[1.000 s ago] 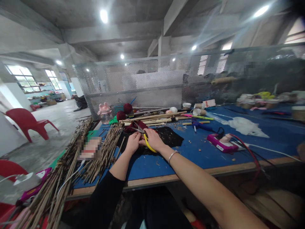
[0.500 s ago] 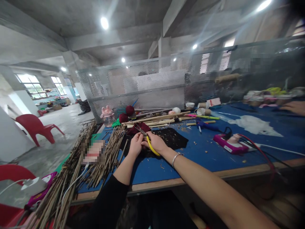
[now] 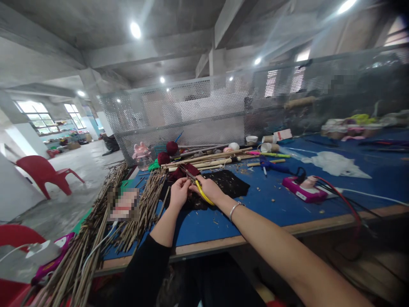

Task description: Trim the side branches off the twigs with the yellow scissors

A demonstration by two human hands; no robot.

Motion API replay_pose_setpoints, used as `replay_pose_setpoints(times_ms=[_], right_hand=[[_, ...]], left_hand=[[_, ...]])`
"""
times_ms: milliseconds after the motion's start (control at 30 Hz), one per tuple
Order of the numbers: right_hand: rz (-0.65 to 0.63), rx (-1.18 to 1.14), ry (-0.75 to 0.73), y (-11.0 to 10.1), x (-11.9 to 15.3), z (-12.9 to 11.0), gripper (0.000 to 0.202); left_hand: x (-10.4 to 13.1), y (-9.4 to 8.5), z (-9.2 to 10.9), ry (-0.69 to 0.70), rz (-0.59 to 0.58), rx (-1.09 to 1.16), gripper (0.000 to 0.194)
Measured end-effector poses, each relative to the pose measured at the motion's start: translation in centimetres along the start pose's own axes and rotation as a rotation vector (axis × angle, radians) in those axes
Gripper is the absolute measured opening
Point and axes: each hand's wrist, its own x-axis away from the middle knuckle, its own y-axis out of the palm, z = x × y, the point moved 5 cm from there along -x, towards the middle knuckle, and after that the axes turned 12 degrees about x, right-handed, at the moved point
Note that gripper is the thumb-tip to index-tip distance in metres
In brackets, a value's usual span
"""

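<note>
My right hand [image 3: 209,190] is closed on yellow-handled scissors [image 3: 202,192], whose blades point up and left over a dark red cloth or yarn [image 3: 188,171]. Close beside it, my left hand [image 3: 180,192] has its thumb and fingertips pinched together; what they hold is too small to make out. Both hands are over a black cloth [image 3: 232,183] strewn with small clippings on the blue table.
Bundles of thin brown sticks [image 3: 140,213] lie at the left, by a blurred flat object [image 3: 124,204]. Long pale sticks [image 3: 211,161] and dark red balls [image 3: 172,148] are behind the hands. A purple power strip [image 3: 300,190] with cables sits at the right.
The view has shifted slightly, so the scene sits a little further left. Another person's hand at the far right is gone from view. My hands keep nearly the same pose.
</note>
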Motion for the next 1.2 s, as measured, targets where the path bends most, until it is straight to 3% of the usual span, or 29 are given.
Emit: replay_pose_setpoints(times_ms=[267,533,867,1200], right_hand=[[-0.008,0.064,0.015,-0.46,0.27,-0.21,0.047],[0.104,0.066,-0.054,-0.41,0.30,-0.59,0.059],[0.150,0.031,-0.067,-0.36,0.13,-0.52,0.066],[0.050,-0.016,-0.029,-0.28,0.26,-0.71,0.046]], left_hand=[[0.00,-0.10,0.25,0.001,-0.004,0.019,0.027],[-0.30,-0.12,0.66,0.140,-0.008,-0.006,0.022],[0.14,0.71,0.68,0.040,-0.063,0.150,0.034],[0.08,0.48,0.15,-0.028,-0.052,0.201,0.038]])
